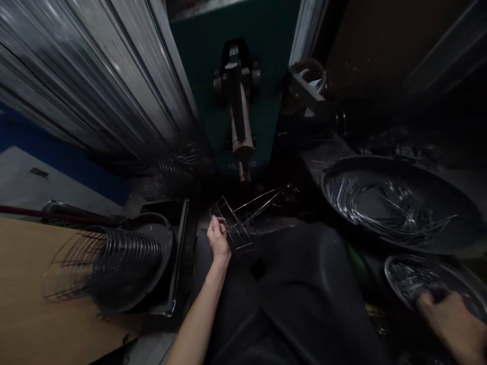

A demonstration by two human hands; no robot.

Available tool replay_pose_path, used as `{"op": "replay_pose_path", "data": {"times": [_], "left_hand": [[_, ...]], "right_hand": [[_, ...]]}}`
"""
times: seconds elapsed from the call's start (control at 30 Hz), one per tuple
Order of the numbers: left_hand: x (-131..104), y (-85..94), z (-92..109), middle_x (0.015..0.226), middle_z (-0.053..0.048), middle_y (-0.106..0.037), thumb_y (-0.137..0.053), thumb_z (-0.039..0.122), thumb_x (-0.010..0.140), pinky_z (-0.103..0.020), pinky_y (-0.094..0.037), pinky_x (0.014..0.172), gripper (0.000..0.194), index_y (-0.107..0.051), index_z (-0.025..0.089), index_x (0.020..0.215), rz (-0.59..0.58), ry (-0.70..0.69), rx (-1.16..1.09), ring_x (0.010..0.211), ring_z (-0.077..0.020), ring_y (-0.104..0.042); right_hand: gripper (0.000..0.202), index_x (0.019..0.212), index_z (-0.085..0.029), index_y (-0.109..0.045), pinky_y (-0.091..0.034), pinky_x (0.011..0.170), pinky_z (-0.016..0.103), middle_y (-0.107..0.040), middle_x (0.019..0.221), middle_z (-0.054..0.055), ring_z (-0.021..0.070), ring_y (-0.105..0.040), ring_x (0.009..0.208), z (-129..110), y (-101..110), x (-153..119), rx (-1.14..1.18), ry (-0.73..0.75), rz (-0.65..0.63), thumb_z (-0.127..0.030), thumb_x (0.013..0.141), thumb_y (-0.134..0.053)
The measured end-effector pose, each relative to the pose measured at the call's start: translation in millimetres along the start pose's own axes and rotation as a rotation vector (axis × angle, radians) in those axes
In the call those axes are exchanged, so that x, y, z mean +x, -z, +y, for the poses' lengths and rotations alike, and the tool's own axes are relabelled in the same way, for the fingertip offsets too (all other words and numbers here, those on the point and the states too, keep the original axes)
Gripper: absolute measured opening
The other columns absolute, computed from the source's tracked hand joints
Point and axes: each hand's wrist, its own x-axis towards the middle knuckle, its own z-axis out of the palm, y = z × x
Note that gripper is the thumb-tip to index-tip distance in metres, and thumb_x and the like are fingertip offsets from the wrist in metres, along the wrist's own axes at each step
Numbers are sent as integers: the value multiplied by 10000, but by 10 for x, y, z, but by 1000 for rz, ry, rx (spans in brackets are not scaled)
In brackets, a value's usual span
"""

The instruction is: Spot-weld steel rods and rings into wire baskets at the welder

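My left hand (pixel 219 241) is closed around the near left edge of a thin wire frame (pixel 238 225), a grid of metal rods with long wires reaching up to the right. The frame is above my lap, over dark clothing (pixel 274 294). At the lower right, my right hand (pixel 449 314) is at a round metal bowl (pixel 390 266) containing many small shiny metal pieces (pixel 414 276). Motion smears its fingers, so whether they hold a piece is not visible.
Ahead stands a dark green machine (pixel 205 81) with a pointed metal head (pixel 241 116). A wide pan (pixel 445 177) of bent wires lies right. To my left, a row of wire rings (pixel 129 248) rests in a round basin (pixel 167 248). Long metal rods (pixel 102 56) fill the upper left.
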Motion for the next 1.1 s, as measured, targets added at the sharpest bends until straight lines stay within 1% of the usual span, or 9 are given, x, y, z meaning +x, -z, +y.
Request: {"op": "replay_pose_path", "data": {"times": [0.07, 0.13, 0.23, 0.33, 0.4, 0.57, 0.73, 0.9, 1.1], "left_hand": [[63, -29, 24, 426, 97, -248, -521, 647, 751, -163, -141, 377, 500, -518, 151, 692, 7, -21, -15, 370, -37, -187], [118, -51, 31, 417, 88, -268, -496, 650, 768, -160, -157, 377, 509, -519, 150, 674, 2, -58, -13, 370, -39, -209], [171, -77, 34, 424, 85, -268, -499, 637, 774, -155, -163, 376, 502, -514, 149, 657, -28, -108, -11, 374, -38, -218], [189, -92, 48, 438, 80, -278, -494, 626, 784, -153, -168, 376, 496, -510, 150, 649, -26, -139, 8, 376, -36, -232], [192, -91, 63, 440, 77, -287, -478, 623, 795, -154, -179, 379, 495, -511, 151, 649, -24, -154, 33, 377, -38, -244], [235, -24, 97, 442, 69, -307, -452, 645, 794, -163, -201, 381, 517, -506, 155, 635, -3, -165, 99, 377, -47, -275], [346, 92, 147, 433, 61, -323, -425, 668, 792, -172, -220, 385, 546, -520, 157, 623, 13, -188, 209, 374, -54, -297], [436, 143, 178, 428, 56, -331, -425, 657, 798, -178, -226, 387, 543, -530, 158, 613, 6, -187, 230, 370, -57, -302], [481, 161, 167, 429, 64, -302, -422, 652, 801, -176, -202, 382, 537, -520, 158, 613, -10, -160, 210, 365, -55, -276]], "right_hand": [[80, 634, -322, -445, -349, 530, 479, -238, 362, -1, 373, -459, 445, -61, 69, -48, 2, -124, 70, -386, 642, -493], [120, 643, -313, -466, -376, 602, 503, -350, 422, 55, 428, -555, 653, -271, 163, -137, 95, -168, 129, -429, 652, -494], [164, 625, -283, -519, -438, 679, 467, -583, 635, 107, 371, -600, 838, -879, 258, -362, 466, -117, 126, -437, 629, -574], [269, 735, -206, -635, -509, 673, 364, -667, 759, 67, 256, -633, 760, -1677, 171, -629, 965, -49, -188, -371, 535, -705], [322, 732, -165, -659, -521, 606, 301, -668, 711, 60, 197, -627, 659, -2191, 23, -777, 1126, 28, -406, -360, 504, -776], [372, 694, -99, -681, -441, 439, 171, -642, 637, 50, 120, -602, 551, -3093, -302, -992, 1295, 135, -623, -358, 484, -846], [378, 702, -116, -684, -403, 430, 122, -637, 668, 8, 80, -593, 588, -3435, -366, -1117, 1466, 42, -770, -310, 441, -876], [390, 715, -127, -677, -404, 432, 121, -636, 663, -4, 75, -581, 590, -3540, -347, -1181, 1449, -58, -822, -259, 415, -888], [310, 722, -134, -660, -389, 398, 129, -623, 647, -7, 74, -559, 544, -3596, -299, -1211, 1407, -74, -834, -187, 480, -847]]}}
